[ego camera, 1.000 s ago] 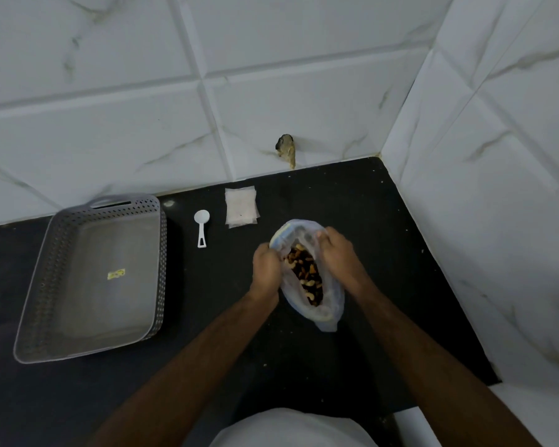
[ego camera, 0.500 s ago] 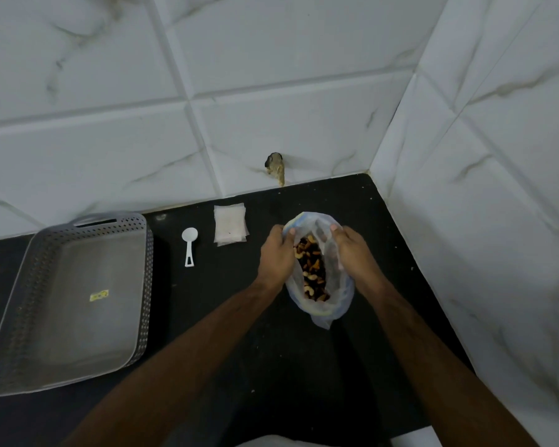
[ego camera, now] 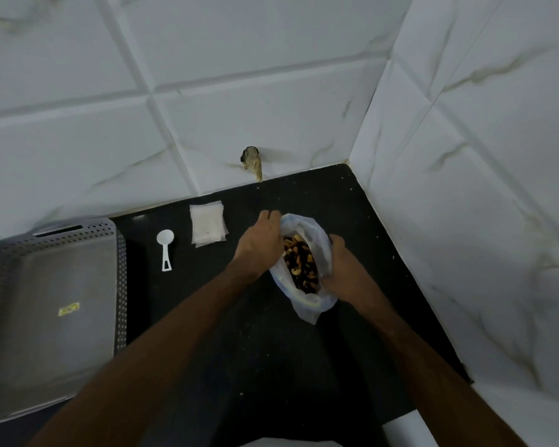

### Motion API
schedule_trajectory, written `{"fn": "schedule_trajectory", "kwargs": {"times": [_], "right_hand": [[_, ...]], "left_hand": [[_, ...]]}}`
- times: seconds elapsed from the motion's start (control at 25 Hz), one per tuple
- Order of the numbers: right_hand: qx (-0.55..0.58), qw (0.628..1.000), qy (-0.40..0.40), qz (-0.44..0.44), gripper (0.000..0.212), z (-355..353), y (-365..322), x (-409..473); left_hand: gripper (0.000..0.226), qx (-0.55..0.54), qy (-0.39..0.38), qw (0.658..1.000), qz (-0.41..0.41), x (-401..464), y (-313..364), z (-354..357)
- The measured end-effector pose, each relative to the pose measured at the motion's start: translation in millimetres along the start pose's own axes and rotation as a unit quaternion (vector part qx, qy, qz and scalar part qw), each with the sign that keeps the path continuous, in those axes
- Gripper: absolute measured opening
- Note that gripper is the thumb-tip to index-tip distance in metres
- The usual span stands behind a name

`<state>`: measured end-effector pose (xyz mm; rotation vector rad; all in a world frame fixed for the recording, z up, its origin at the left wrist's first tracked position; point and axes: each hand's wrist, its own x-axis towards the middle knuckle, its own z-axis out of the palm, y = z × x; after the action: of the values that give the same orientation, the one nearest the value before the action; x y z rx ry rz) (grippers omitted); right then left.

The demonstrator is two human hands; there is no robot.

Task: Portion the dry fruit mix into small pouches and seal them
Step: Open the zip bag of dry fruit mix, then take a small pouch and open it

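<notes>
Hands spreading the mouth of a dry fruit bag near the counter's right back corner.

Left hand and right hand each grip the rim of the clear bag, fingers curled on the plastic; the dry fruit mix shows inside, the mouth wider than a moment ago. Pouches and white scoop lie left of it, grey tray beyond, its yellow sticker unreadable. Black counter lies bare in front, walls close behind and right.
</notes>
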<state>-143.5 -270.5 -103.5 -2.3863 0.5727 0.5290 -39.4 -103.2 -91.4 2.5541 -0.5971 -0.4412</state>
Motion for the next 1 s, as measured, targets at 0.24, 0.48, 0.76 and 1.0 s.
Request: {"fn": "schedule_trajectory", "kwargs": {"times": [0.24, 0.48, 0.76, 1.0], "right_hand": [[0.01, 1.0, -0.012, -0.002, 0.078, -7, 4, -1], [-0.013, 0.999, -0.035, 0.008, 0.061, -24, -7, 3], [-0.026, 0.945, 0.124, -0.301, 0.027, -19, -109, 19], [-0.029, 0.981, -0.036, -0.188, 0.026, 35, -183, 73]], "left_hand": [[0.035, -0.002, 0.004, 1.0, 0.015, -10, -9, 11], [0.043, -0.053, 0.008, 0.998, 0.023, -21, -22, 2], [0.018, -0.117, 0.13, 0.983, -0.06, -57, -98, -25], [0.036, -0.093, 0.129, 0.977, -0.145, -49, -145, -35]]}}
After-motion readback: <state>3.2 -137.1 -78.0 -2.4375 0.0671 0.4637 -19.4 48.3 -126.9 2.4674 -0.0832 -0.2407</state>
